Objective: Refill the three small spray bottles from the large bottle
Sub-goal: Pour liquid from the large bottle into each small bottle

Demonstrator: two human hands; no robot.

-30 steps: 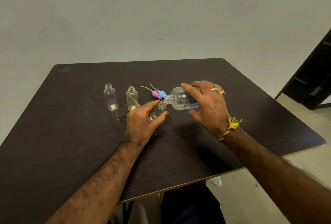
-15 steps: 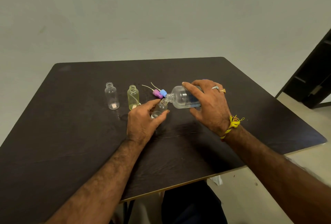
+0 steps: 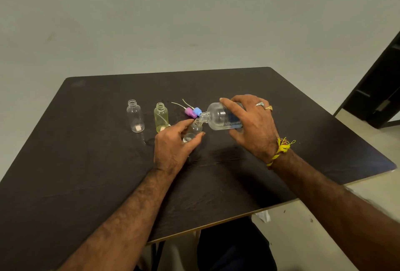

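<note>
Pouring goes on just as it did a moment ago: the right hand (image 3: 252, 123) is wrapped around the big bottle (image 3: 220, 117), tipped on its side, with its mouth right at the mouth of the little bottle (image 3: 194, 130). The left hand (image 3: 173, 147) still pinches that little bottle, tilted, just above the dark table (image 3: 86, 173). A bit of water shows at its bottom (hard to say if there is more than before). Two more open little bottles, a clear one (image 3: 135, 118) and a yellow one (image 3: 161, 117), stand to the left, not moved. A pink cap (image 3: 190, 112) and a blue cap (image 3: 197, 111) lie behind.
</note>
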